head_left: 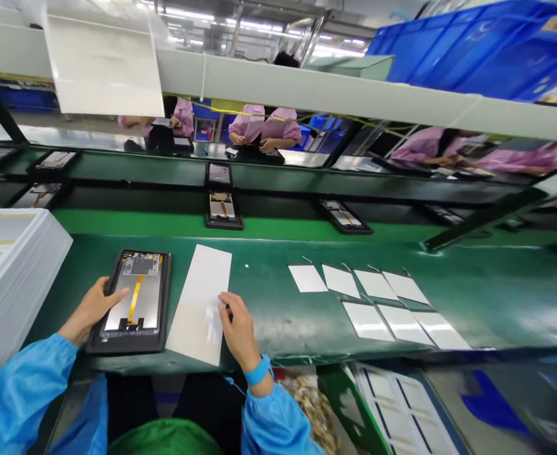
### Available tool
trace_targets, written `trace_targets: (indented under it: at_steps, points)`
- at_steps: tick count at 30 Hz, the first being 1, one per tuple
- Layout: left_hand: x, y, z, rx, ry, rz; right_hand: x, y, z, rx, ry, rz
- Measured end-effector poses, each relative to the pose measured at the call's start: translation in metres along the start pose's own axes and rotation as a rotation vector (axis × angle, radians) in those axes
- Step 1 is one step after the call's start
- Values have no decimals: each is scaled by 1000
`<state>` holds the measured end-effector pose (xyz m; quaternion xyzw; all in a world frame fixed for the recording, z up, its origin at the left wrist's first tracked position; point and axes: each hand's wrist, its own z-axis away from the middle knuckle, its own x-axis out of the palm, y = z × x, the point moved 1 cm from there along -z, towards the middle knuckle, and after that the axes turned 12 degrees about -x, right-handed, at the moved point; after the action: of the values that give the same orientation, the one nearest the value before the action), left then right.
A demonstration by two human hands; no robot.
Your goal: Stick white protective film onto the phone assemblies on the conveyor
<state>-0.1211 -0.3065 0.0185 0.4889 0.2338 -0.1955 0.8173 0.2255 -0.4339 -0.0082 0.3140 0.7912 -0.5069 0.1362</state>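
Note:
My left hand (pixel 96 306) grips the left edge of an opened tablet (pixel 151 303), thumb laid over its inside. The tablet sits in a black tray or frame, with a circuit board at the top and an orange ribbon cable down the middle. To its right lies a long white sheet (pixel 193 278) on the green bench. My right hand (pixel 238 328), a blue band on its wrist, is at the sheet's right edge with fingers curled and drawn together. A shiny patch, perhaps clear film, shows beside the fingertips; what they hold cannot be made out.
Several flat white rectangular pieces with thin leads (pixel 373 319) lie in two rows at right. A white stack (pixel 17 278) stands at left. Beyond the bench, a green conveyor (pixel 278 227) carries more opened tablets (pixel 223 208). A shelf bar crosses overhead; co-workers in pink sit opposite.

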Motion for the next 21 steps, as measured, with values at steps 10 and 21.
trace_targets:
  at_steps: [10, 21]
  points:
    - [105, -3, 113, 1127, -57, -639, 9, -37, 39, -41, -146, 226]
    - [130, -5, 128, 1107, -112, -636, 14, -40, 41, -67, -146, 305]
